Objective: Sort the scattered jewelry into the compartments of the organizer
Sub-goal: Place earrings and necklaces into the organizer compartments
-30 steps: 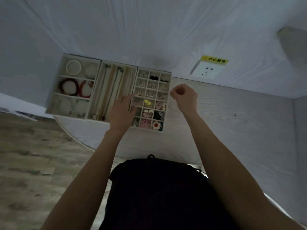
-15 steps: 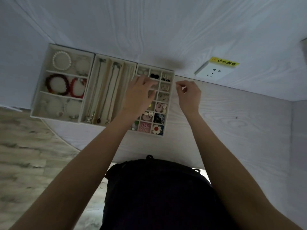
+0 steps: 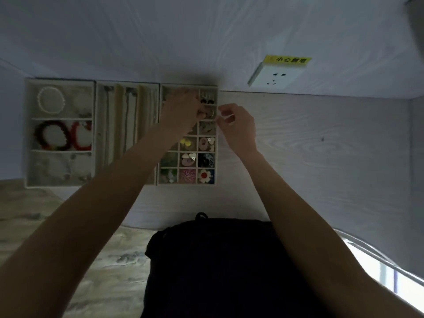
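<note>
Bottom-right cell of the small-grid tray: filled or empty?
Filled: a white flower piece with a red centre lies in that cell of the grid tray.

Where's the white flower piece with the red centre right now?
In the head view, the white flower piece lies in the near-right corner compartment of the small-grid tray, right of the pink flower piece.

1. Your left hand (image 3: 183, 111) covered the far-left cells of the small-cell tray (image 3: 215, 138), so their contents and its grip stayed hidden.
2. Whatever your right hand (image 3: 236, 125) pinched was too small to tell.
3. The necklaces (image 3: 127, 125) were blurred, partly behind your left forearm.
4. Both elbows were cut off by the edge.
</note>
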A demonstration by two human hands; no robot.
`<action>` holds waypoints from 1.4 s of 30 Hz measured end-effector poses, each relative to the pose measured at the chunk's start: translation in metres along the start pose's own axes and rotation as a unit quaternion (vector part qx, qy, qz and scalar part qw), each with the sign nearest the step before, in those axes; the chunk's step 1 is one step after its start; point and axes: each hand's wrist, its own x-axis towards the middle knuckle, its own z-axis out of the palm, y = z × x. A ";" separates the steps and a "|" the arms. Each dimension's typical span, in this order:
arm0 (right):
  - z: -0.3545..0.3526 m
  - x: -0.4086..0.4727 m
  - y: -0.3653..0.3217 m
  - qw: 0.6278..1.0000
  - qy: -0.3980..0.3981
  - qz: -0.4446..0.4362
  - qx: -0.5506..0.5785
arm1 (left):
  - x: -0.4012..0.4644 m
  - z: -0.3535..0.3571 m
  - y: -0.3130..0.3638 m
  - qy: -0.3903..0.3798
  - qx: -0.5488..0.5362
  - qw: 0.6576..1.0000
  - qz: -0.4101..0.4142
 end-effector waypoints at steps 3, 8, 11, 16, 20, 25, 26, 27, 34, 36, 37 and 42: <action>0.001 -0.001 0.001 1.000 -0.003 0.007 0.004 | 0.007 -0.006 -0.001 -0.032 0.014 0.999 0.019; 0.003 0.000 0.001 1.000 -0.004 0.013 -0.001 | 0.009 -0.006 0.000 -0.006 0.028 0.999 0.031; 0.004 0.001 0.001 1.000 -0.002 0.015 0.001 | 0.006 0.001 0.003 0.017 0.029 0.999 -0.006; 0.004 0.000 0.000 1.000 -0.002 0.019 0.001 | 0.005 0.003 0.004 0.040 0.030 0.999 -0.015; 0.004 0.000 0.000 1.000 -0.006 0.023 0.003 | 0.009 0.002 0.005 0.033 0.047 0.998 -0.011; 0.003 -0.001 0.000 1.000 -0.003 0.020 0.003 | 0.009 0.002 0.005 0.038 0.035 0.998 -0.023; 0.002 -0.001 0.000 1.000 -0.004 0.019 0.005 | 0.008 0.002 0.005 0.041 0.034 0.998 -0.024; 0.002 -0.001 0.000 1.000 -0.005 0.019 0.007 | 0.008 0.002 0.005 0.042 0.035 0.998 -0.025; 0.003 0.000 0.000 1.000 -0.008 0.019 0.002 | 0.009 0.001 0.009 0.032 0.102 0.994 -0.029; 0.003 0.000 0.000 1.000 -0.007 0.020 -0.001 | 0.013 -0.001 0.014 0.022 0.133 0.991 -0.025; 0.003 0.000 0.000 1.000 -0.007 0.021 0.000 | 0.014 -0.001 0.016 0.019 0.144 0.989 -0.021; 0.002 0.000 0.001 1.000 -0.011 0.022 0.006 | 0.013 0.001 0.015 0.040 0.172 0.984 0.008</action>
